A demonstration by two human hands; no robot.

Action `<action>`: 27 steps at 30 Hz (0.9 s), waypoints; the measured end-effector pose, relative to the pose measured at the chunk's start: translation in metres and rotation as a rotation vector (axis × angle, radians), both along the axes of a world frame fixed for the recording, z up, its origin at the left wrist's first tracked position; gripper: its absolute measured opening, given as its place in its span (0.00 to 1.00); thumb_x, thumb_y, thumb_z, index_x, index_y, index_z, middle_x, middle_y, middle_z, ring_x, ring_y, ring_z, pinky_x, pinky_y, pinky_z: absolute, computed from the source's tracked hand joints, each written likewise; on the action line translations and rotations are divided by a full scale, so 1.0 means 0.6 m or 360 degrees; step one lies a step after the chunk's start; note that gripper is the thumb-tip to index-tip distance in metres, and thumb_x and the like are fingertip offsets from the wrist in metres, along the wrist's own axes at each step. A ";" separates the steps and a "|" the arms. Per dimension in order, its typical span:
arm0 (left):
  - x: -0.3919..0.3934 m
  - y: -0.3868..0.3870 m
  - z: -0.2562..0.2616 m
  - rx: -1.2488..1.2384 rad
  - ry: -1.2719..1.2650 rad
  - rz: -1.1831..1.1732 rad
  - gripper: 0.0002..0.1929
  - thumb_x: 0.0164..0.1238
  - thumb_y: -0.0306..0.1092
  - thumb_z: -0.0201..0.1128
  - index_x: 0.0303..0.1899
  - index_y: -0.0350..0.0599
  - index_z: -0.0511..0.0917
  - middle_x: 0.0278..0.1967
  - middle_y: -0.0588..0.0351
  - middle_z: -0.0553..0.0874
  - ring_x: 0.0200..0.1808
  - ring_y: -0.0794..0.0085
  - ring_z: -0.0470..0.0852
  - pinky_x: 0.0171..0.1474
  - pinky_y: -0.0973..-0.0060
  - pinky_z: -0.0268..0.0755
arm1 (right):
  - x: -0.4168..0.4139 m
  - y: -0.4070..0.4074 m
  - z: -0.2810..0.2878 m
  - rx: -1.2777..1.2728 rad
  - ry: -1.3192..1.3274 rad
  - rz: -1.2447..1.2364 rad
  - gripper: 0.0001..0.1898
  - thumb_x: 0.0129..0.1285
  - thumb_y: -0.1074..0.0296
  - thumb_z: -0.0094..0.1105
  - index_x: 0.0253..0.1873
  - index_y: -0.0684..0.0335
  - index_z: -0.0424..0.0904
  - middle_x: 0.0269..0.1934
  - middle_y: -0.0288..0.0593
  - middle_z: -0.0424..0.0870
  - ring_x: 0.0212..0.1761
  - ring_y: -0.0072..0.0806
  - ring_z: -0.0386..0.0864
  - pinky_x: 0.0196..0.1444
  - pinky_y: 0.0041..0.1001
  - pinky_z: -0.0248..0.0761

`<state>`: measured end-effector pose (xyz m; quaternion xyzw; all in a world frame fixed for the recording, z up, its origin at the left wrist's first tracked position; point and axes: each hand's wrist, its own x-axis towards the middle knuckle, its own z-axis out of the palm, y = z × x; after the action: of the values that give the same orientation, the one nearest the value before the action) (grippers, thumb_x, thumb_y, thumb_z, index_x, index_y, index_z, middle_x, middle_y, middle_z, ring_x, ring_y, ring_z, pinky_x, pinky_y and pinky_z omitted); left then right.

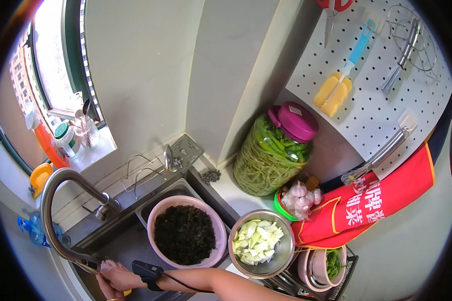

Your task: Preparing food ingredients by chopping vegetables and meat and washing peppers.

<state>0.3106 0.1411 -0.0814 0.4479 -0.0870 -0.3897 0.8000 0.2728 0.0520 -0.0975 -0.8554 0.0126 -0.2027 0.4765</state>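
My right hand (116, 274), with a black device strapped at the wrist, is at the spout of the steel faucet (67, 256), over the sink (115, 244). Just below it, touching or overlapping it, is my left hand (107, 289), partly covered and cut by the picture's edge. Whether either hand holds anything cannot be told. A small yellow thing (127, 292) shows beside them. Right of the hands, a pink basket (220, 233) of dark, seaweed-like leaves rests at the sink. A steel bowl (290, 246) of pale green cut vegetable pieces stands next to it.
A big jar (271, 158) of green pickled vegetables stands by the wall, near garlic bulbs (301, 197) and a red apron (399, 192). Pink bowls (305, 272) sit on a dark rack. A wire rack (143, 173) is behind the sink; bottles and jars (66, 139) line the windowsill.
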 end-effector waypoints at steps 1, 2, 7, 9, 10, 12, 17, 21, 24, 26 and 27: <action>0.002 0.002 -0.003 0.0001 -0.0002 0.0005 0.30 0.68 0.62 0.50 0.55 0.43 0.73 0.52 0.50 0.78 0.53 0.64 0.77 0.53 0.66 0.73 | -0.004 0.002 0.004 -0.0035 -0.0143 -0.0058 0.14 0.58 0.74 0.54 0.49 0.66 0.69 0.43 0.56 0.74 0.47 0.51 0.75 0.46 0.41 0.73; 0.005 0.005 -0.011 -0.0026 0.0098 0.0093 0.29 0.69 0.61 0.50 0.56 0.44 0.72 0.52 0.52 0.78 0.53 0.64 0.77 0.54 0.66 0.72 | -0.005 0.001 0.007 -0.0034 -0.0144 -0.0053 0.14 0.58 0.74 0.54 0.49 0.66 0.69 0.43 0.56 0.74 0.47 0.51 0.75 0.46 0.41 0.73; 0.016 0.013 -0.051 -0.0136 0.0480 0.0493 0.27 0.71 0.58 0.50 0.60 0.49 0.69 0.50 0.57 0.78 0.53 0.65 0.76 0.59 0.64 0.68 | 0.009 -0.027 0.048 0.0324 0.0516 -0.0071 0.13 0.62 0.67 0.54 0.49 0.65 0.68 0.38 0.59 0.80 0.41 0.56 0.79 0.40 0.44 0.74; 0.007 -0.007 -0.052 -0.0357 0.0065 0.0038 0.25 0.72 0.57 0.49 0.58 0.50 0.70 0.48 0.57 0.78 0.51 0.65 0.76 0.58 0.64 0.69 | 0.020 -0.007 0.011 0.0254 0.0470 -0.0122 0.16 0.62 0.66 0.54 0.52 0.64 0.65 0.36 0.57 0.80 0.40 0.56 0.79 0.39 0.44 0.74; 0.000 -0.024 -0.030 -0.0485 0.0107 -0.0051 0.22 0.72 0.55 0.49 0.57 0.50 0.71 0.48 0.57 0.79 0.50 0.64 0.77 0.56 0.64 0.70 | 0.022 -0.001 0.010 0.0167 0.0386 -0.0229 0.17 0.63 0.66 0.53 0.54 0.65 0.64 0.36 0.56 0.80 0.40 0.55 0.80 0.39 0.44 0.74; 0.018 -0.016 -0.058 -0.0558 0.0164 -0.0125 0.21 0.72 0.53 0.50 0.56 0.51 0.72 0.47 0.57 0.79 0.49 0.64 0.78 0.55 0.64 0.70 | 0.016 0.008 0.004 0.0076 0.0306 -0.0337 0.19 0.63 0.65 0.53 0.56 0.65 0.64 0.36 0.56 0.80 0.40 0.54 0.80 0.39 0.44 0.74; 0.038 0.004 -0.091 -0.0401 0.0379 0.0171 0.19 0.69 0.52 0.54 0.55 0.53 0.73 0.46 0.57 0.80 0.48 0.63 0.78 0.53 0.63 0.72 | 0.008 0.031 0.014 0.0242 -0.0076 -0.0539 0.19 0.63 0.67 0.51 0.58 0.64 0.66 0.38 0.53 0.76 0.35 0.50 0.80 0.36 0.44 0.74; 0.011 -0.007 -0.054 -0.0225 0.0461 0.0332 0.19 0.67 0.52 0.56 0.54 0.54 0.74 0.46 0.57 0.80 0.48 0.63 0.79 0.53 0.63 0.73 | 0.010 -0.004 0.033 0.0231 0.0533 -0.0285 0.25 0.63 0.66 0.51 0.65 0.63 0.61 0.43 0.56 0.74 0.42 0.51 0.79 0.41 0.44 0.75; 0.005 -0.022 -0.039 -0.0153 0.0456 0.0242 0.19 0.67 0.51 0.56 0.53 0.54 0.74 0.46 0.56 0.80 0.48 0.63 0.79 0.53 0.63 0.73 | 0.010 -0.016 0.003 -0.0078 0.0632 -0.0106 0.24 0.62 0.67 0.53 0.63 0.64 0.65 0.47 0.57 0.73 0.32 0.55 0.80 0.35 0.45 0.76; 0.005 -0.020 -0.048 -0.0089 0.0514 0.0243 0.19 0.66 0.51 0.57 0.52 0.53 0.75 0.46 0.55 0.79 0.49 0.63 0.79 0.53 0.63 0.73 | 0.004 -0.014 0.004 0.0033 0.0507 -0.0178 0.25 0.61 0.67 0.55 0.64 0.64 0.64 0.47 0.57 0.73 0.34 0.56 0.79 0.36 0.44 0.76; 0.004 -0.024 -0.049 -0.0170 0.0484 0.0305 0.18 0.66 0.49 0.56 0.51 0.51 0.76 0.46 0.53 0.80 0.48 0.63 0.79 0.53 0.64 0.74 | 0.002 -0.011 0.004 0.0140 0.0374 -0.0250 0.27 0.60 0.66 0.57 0.64 0.63 0.63 0.47 0.57 0.72 0.36 0.58 0.79 0.37 0.44 0.76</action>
<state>0.3129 0.1269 -0.1110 0.3471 0.0575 -0.3698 0.8599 0.2739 0.0456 -0.0953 -0.8479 0.1440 -0.1370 0.4914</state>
